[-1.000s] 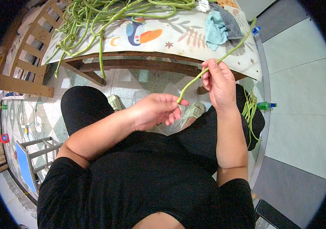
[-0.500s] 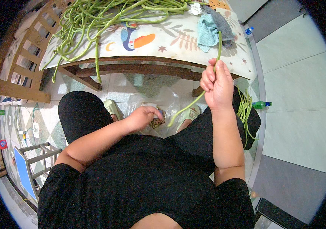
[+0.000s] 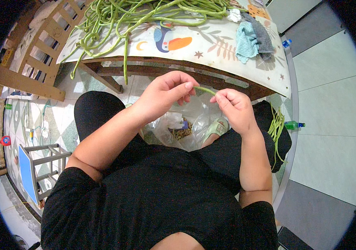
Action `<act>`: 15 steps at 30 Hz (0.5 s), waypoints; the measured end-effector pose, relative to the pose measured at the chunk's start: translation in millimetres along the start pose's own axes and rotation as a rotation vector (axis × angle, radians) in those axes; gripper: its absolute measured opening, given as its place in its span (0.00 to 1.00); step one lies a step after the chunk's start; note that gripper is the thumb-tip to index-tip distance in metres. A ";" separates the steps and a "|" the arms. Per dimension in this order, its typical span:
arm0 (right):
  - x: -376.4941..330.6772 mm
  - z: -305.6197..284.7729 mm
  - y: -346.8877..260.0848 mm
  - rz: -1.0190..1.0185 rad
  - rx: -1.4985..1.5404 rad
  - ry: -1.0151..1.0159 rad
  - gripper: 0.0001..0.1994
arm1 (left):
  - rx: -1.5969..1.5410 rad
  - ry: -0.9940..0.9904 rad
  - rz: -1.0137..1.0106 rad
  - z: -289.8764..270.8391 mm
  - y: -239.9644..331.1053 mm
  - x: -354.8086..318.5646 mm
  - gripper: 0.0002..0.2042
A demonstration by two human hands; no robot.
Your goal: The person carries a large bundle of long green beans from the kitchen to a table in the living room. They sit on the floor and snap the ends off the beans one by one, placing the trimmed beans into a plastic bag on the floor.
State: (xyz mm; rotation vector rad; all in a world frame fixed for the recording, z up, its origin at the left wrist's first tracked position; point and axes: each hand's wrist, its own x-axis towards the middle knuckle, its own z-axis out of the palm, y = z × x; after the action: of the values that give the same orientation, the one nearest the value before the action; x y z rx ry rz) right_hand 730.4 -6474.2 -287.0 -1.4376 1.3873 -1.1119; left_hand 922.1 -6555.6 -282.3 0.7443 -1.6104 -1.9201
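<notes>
A green long bean [image 3: 205, 90] stretches between my two hands, over the floor just in front of the table. My left hand [image 3: 169, 92] pinches one end between thumb and fingers, and my right hand [image 3: 234, 107] grips it a short way along. Whatever length lies inside or behind the right hand is hidden. Below, between my feet, a clear plastic bag [image 3: 161, 130] stands open with small brownish bits [image 3: 182, 132] in it. A bundle of long beans [image 3: 276, 130] hangs over my right knee.
A big heap of long beans [image 3: 115, 25] covers the table's far left, some dangling over its edge. Blue and grey cloths [image 3: 246, 41] lie at the table's right. A green bottle [image 3: 293, 125] lies by the right wall; a blue-topped stool [image 3: 28, 173] stands at left.
My left hand has risen from above the bag and taken hold of the bean's end. My right hand has come down with the bean. The view has shifted slightly.
</notes>
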 end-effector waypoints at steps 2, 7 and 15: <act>-2.3 -3.2 -1.4 0.033 -0.002 -0.071 0.10 | -0.006 -0.031 -0.039 -2.2 -4.0 0.5 0.08; -4.2 -7.6 1.8 0.022 0.076 -0.117 0.11 | 0.030 -0.073 -0.104 0.6 -9.0 0.2 0.09; -2.2 5.7 3.3 -0.022 -0.129 -0.106 0.10 | 0.641 -0.064 0.261 5.3 -21.3 0.7 0.09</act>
State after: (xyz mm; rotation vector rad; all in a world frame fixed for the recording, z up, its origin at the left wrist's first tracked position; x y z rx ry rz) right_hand 735.0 -6472.2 -291.8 -1.5837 1.3921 -0.9602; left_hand 916.9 -6549.0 -302.6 0.6658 -2.2691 -1.2521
